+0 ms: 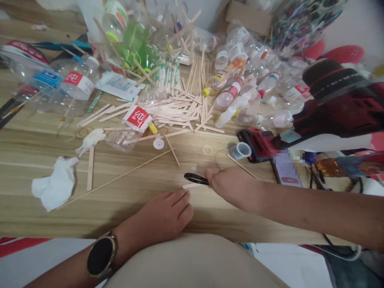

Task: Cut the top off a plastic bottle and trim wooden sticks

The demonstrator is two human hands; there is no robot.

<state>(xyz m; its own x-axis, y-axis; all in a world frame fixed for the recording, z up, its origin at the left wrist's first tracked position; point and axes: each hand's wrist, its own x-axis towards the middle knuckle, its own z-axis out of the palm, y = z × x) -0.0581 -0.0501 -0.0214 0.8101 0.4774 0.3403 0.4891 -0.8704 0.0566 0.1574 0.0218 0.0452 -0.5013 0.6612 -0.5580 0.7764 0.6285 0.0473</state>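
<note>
My right hand [232, 186] is closed around a black tool with a looped handle [195, 177]; the rest of the tool is hidden by the hand. Just under the loop lies a pale wooden craft stick [192, 185], its right end out of sight. My left hand [168, 212] rests at the table's near edge with fingers curled together, the fingertips close to that stick. What those fingers hold, if anything, is hidden. Beyond the hands lie a white ring [207, 150], a small clear cup [240, 150] and another craft stick [172, 150].
A pile of craft sticks [177, 108] spreads across the middle. Plastic bottles [231, 76] crowd the back. At right, a red and black power tool [336, 108] stands by a phone [286, 170]. Crumpled tissue [57, 182] and a long thin stick [120, 176] lie at left.
</note>
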